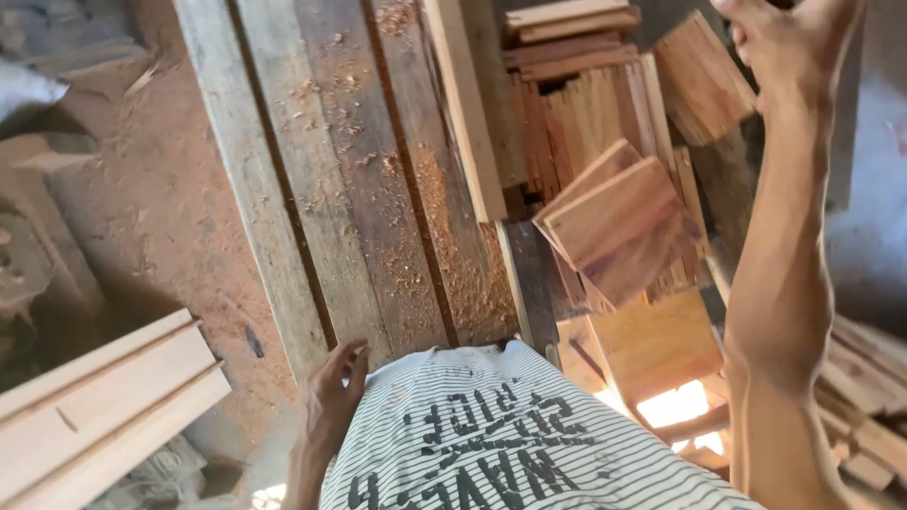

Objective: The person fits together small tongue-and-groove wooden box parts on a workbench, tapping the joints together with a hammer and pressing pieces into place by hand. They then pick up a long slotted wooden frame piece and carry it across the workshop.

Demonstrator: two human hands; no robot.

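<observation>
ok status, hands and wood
Left hand open, resting on bench planks edge. Right hand raised by wood block, grip unclear. Sawdust on planks, stacked boards beside.

Sawdust-strewn plank workbench (359, 189), reddish dusty floor (161, 217) at left, stacked wood offcuts (586, 113) far right, pale moulded boards (94, 406) near left

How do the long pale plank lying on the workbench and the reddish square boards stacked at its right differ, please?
The pale plank is long, narrow and light tan; the square boards are short, broad and reddish-brown. The plank lies flat along the workbench, while the top boards sit tilted and askew on their stack. Both are bare sawn wood. The left hand rests at the bench's near edge; the right hand is raised near the boards.
</observation>
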